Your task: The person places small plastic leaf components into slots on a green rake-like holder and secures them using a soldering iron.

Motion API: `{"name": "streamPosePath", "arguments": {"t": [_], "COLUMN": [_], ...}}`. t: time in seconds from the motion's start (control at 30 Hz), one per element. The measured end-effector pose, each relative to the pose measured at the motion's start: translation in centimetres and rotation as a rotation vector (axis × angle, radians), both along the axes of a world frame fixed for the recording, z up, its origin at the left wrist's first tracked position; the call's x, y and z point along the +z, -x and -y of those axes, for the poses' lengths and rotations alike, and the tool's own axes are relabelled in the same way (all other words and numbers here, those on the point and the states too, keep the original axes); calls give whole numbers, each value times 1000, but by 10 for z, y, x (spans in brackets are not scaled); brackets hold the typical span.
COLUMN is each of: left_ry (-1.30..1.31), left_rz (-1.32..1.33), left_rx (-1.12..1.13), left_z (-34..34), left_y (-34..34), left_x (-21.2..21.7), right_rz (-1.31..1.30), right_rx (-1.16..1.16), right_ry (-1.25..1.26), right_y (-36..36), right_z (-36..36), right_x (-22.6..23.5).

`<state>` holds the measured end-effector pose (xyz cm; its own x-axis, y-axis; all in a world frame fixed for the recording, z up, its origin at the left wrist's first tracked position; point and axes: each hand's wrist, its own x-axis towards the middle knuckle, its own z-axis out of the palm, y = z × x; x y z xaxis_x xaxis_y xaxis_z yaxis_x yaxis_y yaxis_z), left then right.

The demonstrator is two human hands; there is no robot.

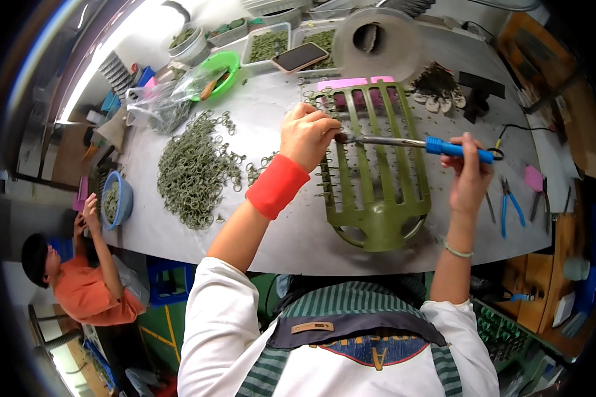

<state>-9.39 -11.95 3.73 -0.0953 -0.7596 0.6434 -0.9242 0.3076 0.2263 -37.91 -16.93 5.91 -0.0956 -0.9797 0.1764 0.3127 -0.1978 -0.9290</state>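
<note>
Grey surface (291, 245) carried a heap of green rings (193, 171), left of the olive slotted rack (377, 178) at centre. Blue pliers (510, 202) lay right. Left hand (308, 135) pinched closed at the rack's pegs; right hand (470, 175), raised, gripped the blue-handled tool (417, 143) across the rack.

Tool tip (341, 138) concealed behind left hand (306, 135); whatever those fingers pinch, not determinable. Green rack (377, 192) partly covered by same hand. Small parts in rear trays (266, 45) too small to identify (fisheye blur at rim).
</note>
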Motion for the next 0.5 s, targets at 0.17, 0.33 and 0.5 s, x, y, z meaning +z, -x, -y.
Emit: {"name": "streamPosePath", "arguments": {"t": [0.17, 0.33, 0.5], "left_ry": [6, -324, -447], "left_rz": [-92, -274, 172], "left_rx": [-75, 618, 901], "left_z": [0, -48, -100], "left_y": [-4, -101, -148], "left_x": [7, -2, -46], "right_rz": [-18, -8, -26], "right_rx": [-38, 0, 11], "right_ry": [-12, -21, -25], "right_y": [16, 15, 11], "right_z": [-3, -6, -12], "right_x": [11, 11, 13]}}
